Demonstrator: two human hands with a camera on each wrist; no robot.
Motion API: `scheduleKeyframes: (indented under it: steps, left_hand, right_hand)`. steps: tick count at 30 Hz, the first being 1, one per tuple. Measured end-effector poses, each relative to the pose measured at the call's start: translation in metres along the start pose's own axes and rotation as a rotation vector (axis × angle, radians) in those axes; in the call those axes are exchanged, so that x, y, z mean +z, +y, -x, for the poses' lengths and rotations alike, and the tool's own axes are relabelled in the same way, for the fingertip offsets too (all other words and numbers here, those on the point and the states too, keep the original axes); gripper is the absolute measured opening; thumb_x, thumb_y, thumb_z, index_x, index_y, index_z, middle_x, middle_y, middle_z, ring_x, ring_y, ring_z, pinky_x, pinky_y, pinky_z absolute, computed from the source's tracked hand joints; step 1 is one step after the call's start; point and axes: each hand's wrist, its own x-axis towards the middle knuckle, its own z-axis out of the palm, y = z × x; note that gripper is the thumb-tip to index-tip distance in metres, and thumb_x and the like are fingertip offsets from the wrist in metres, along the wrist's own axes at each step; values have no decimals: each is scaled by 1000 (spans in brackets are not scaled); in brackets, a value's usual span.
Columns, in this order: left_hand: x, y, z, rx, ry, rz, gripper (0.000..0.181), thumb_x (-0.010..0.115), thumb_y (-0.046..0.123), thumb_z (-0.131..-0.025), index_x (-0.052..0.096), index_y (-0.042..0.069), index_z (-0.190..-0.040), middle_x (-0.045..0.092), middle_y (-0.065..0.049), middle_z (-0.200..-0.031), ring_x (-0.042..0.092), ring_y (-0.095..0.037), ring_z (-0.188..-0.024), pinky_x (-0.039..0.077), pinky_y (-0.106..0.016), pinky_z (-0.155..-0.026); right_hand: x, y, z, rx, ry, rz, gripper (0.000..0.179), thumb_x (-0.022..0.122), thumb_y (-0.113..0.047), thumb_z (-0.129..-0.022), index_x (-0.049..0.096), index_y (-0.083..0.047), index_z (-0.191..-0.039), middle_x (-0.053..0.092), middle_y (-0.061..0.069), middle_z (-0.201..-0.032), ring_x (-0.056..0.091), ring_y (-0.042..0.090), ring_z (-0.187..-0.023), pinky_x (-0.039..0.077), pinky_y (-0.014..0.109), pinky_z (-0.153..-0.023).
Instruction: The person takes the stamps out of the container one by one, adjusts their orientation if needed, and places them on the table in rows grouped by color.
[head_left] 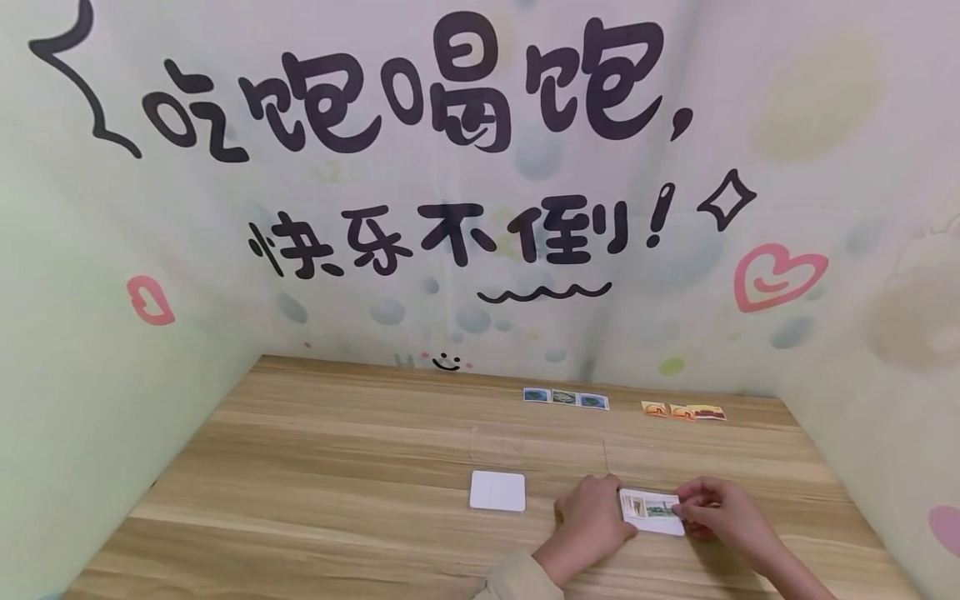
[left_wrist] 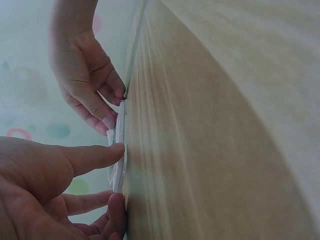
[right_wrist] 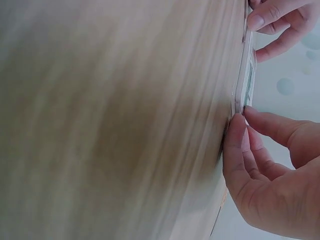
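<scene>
A small white card with rounded corners lies on the wooden table. On it are a brownish stamp and a wider green landscape stamp. My left hand grips the card's left end, thumb at the near edge and fingers at the far one. At the opposite end, my right hand pinches the card's edge. Its thumb lies on top, over the right end of the green stamp, and a fingertip stays low beside the table. In the left wrist view, a thin pale piece stands slightly off the card beside that thumb.
A blank white card lies to the left. Behind the cards are a clear plastic sleeve and another clear sleeve. Further back rest a strip of blue and green stamps and several orange stamps. A printed cloth backdrop encloses the table.
</scene>
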Motion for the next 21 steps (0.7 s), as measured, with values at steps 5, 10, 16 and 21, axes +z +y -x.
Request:
scheduleKeyframes:
  steps: [5, 10, 16, 21]
  left_hand:
    - [0, -1, 0, 1, 0, 13, 50, 97, 27, -73, 76, 21, -117, 67, 5, -93, 61, -11, -88, 44, -45, -79]
    - [1, -1, 0, 6, 6, 31, 50, 97, 25, -72, 76, 20, -117, 66, 5, -91, 60, -12, -88, 43, -46, -80]
    - [1, -1, 0, 3, 2, 35, 50, 97, 25, -73, 76, 19, -117, 67, 4, -93, 61, -12, -88, 43, -45, -80]
    - [2, -1, 0, -2, -1, 31, 48, 97, 26, -73, 76, 20, -116, 67, 4, -93, 62, -13, -88, 44, -46, -80]
  right_hand:
    - [-2, -1, -1, 10, -10, -22, 23, 70, 3, -95, 63, 17, -112, 69, 5, -88, 63, 16, -73, 59, 29, -64]
    - [-6, -2, -2, 12, -21, -31, 23, 68, 1, -97, 63, 17, -113, 66, 3, -85, 61, 14, -73, 58, 29, -64]
    - [-13, -3, -1, -50, -52, -30, 25, 66, -1, -98, 61, 19, -113, 64, 6, -80, 59, 11, -69, 55, 27, -60]
    - [-17, -6, -1, -59, -58, -3, 25, 65, -3, -99, 62, 18, -113, 63, 5, -79, 58, 10, -67, 53, 27, -60]
